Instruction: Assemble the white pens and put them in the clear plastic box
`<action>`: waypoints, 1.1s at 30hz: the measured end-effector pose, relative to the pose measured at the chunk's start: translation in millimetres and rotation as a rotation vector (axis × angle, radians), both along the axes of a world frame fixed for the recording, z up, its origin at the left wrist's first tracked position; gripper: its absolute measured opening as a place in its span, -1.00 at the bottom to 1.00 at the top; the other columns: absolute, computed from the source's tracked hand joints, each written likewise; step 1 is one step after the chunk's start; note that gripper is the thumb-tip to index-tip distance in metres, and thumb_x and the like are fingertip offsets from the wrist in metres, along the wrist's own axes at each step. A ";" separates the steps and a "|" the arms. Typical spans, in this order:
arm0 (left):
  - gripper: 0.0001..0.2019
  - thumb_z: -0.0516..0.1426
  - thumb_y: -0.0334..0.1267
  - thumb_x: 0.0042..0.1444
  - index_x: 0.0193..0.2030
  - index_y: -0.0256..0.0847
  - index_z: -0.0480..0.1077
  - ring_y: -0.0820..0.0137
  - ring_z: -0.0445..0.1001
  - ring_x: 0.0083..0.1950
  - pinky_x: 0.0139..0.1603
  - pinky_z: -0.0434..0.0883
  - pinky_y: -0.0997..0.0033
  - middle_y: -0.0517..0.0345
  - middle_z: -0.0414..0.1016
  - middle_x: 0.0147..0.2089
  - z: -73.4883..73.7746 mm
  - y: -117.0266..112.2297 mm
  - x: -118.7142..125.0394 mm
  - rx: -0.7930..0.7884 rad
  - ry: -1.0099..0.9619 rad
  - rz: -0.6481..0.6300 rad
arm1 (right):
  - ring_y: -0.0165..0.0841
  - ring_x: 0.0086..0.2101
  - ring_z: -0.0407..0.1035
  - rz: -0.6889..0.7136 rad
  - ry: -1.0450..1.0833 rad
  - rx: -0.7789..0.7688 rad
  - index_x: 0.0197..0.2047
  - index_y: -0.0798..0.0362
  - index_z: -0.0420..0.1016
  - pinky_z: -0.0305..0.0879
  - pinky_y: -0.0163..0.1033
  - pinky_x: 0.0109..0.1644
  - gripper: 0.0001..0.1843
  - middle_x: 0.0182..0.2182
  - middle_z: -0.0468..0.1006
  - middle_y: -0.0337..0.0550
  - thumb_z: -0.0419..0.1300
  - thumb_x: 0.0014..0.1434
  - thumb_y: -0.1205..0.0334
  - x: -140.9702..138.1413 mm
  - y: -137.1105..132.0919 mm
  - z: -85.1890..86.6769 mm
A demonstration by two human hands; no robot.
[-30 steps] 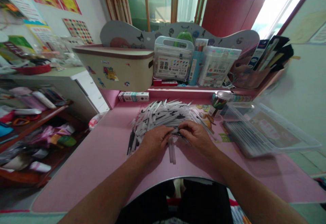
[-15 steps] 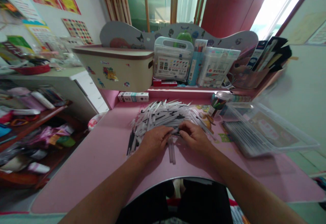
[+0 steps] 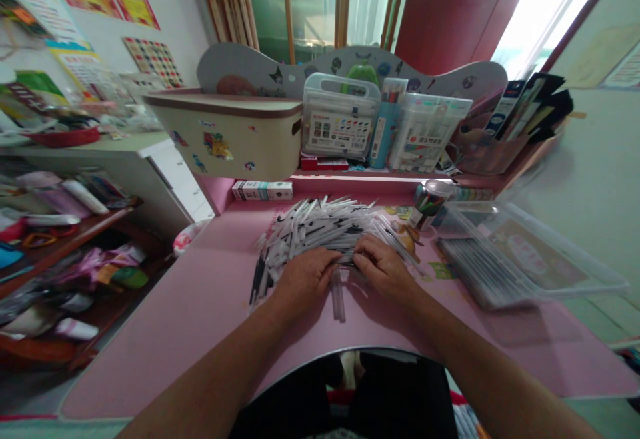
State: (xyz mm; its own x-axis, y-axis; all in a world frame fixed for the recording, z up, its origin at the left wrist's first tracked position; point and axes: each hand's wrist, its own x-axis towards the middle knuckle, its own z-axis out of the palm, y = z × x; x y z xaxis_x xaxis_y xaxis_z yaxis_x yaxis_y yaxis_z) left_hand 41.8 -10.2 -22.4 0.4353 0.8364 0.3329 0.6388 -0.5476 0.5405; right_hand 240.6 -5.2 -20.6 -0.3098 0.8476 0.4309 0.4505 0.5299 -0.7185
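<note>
A big heap of white and black pens (image 3: pixel 320 229) lies on the pink desk (image 3: pixel 200 312). My left hand (image 3: pixel 303 279) and my right hand (image 3: pixel 383 267) rest side by side at the heap's near edge, fingers curled and pinching a thin dark pen (image 3: pixel 346 262) held between them. Two clear pen tubes (image 3: pixel 339 296) lie on the desk just below my hands, pointing toward me.
A clear plastic tray (image 3: pixel 525 259) with pens in rows sits at the right. A cup of pens (image 3: pixel 429 202) stands behind it. The shelf holds a cream bin (image 3: pixel 230 132) and marker cases (image 3: pixel 340 119). Cluttered shelves (image 3: pixel 60 226) stand left.
My hands have stayed nearly in place at the heap's edge. The right hand's fingers have closed in slightly toward the left hand.
</note>
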 end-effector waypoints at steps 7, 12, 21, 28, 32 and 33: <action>-0.75 0.06 -0.38 0.25 -0.04 -0.21 0.53 0.27 0.55 -0.09 0.00 0.45 0.24 0.02 0.62 -0.12 0.2 -0.2 0.0 0.001 -0.022 0.008 | -0.34 -0.40 0.24 -0.016 0.040 -0.092 -0.33 0.01 0.38 0.17 -0.21 -0.30 -0.91 -0.41 0.39 -0.19 0.09 0.22 0.30 0.3 -1.9 -0.3; -0.75 0.06 -0.38 0.25 -0.04 -0.20 0.53 0.27 0.56 -0.10 -0.01 0.46 0.23 0.03 0.62 -0.13 0.0 0.2 -0.6 0.018 -0.018 -0.005 | -0.34 -0.35 0.26 -0.010 0.033 -0.068 -0.34 0.02 0.37 0.17 -0.22 -0.25 -0.92 -0.40 0.36 -0.22 0.10 0.18 0.35 -1.9 -3.4 -0.8; -0.75 0.07 -0.37 0.25 -0.03 -0.20 0.53 0.27 0.56 -0.11 -0.02 0.46 0.26 0.03 0.62 -0.14 -1.2 0.5 -0.3 0.019 -0.003 -0.007 | -0.32 -0.37 0.26 -0.003 0.055 -0.087 -0.37 0.00 0.35 0.18 -0.20 -0.27 -0.87 -0.42 0.35 -0.20 0.06 0.23 0.28 -0.5 -1.7 0.0; -0.74 0.06 -0.36 0.24 -0.04 -0.17 0.54 0.29 0.55 -0.13 -0.04 0.45 0.27 0.04 0.62 -0.14 -1.6 0.6 -0.6 0.016 -0.026 -0.022 | -0.33 -0.35 0.25 0.003 0.038 -0.059 -0.42 0.01 0.31 0.17 -0.22 -0.23 -0.85 -0.42 0.33 -0.22 0.07 0.21 0.32 -0.9 -2.9 -0.6; -0.74 0.06 -0.38 0.24 -0.05 -0.19 0.55 0.28 0.55 -0.14 -0.04 0.45 0.26 0.03 0.62 -0.17 -2.3 1.1 -0.3 0.024 -0.013 -0.030 | -0.33 -0.36 0.23 0.006 0.019 -0.051 -0.48 0.01 0.26 0.14 -0.22 -0.26 -0.74 -0.44 0.31 -0.22 0.05 0.27 0.28 -0.9 -2.6 -0.4; -0.74 0.06 -0.38 0.24 -0.05 -0.19 0.55 0.28 0.55 -0.14 -0.04 0.45 0.26 0.04 0.62 -0.17 -2.4 0.9 -0.1 0.024 -0.015 -0.029 | -0.34 -0.37 0.23 0.004 0.019 -0.052 -0.48 0.01 0.25 0.14 -0.22 -0.26 -0.73 -0.45 0.30 -0.22 0.04 0.28 0.27 -1.3 -2.7 -0.4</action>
State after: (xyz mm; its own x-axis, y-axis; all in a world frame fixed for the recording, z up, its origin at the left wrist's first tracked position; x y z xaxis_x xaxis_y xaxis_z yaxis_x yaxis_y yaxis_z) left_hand 41.7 -9.3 -24.9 0.4544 0.8152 0.3591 0.6142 -0.5787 0.5365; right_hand 239.3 -7.9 -21.0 -0.3053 0.8678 0.3921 0.4347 0.4933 -0.7534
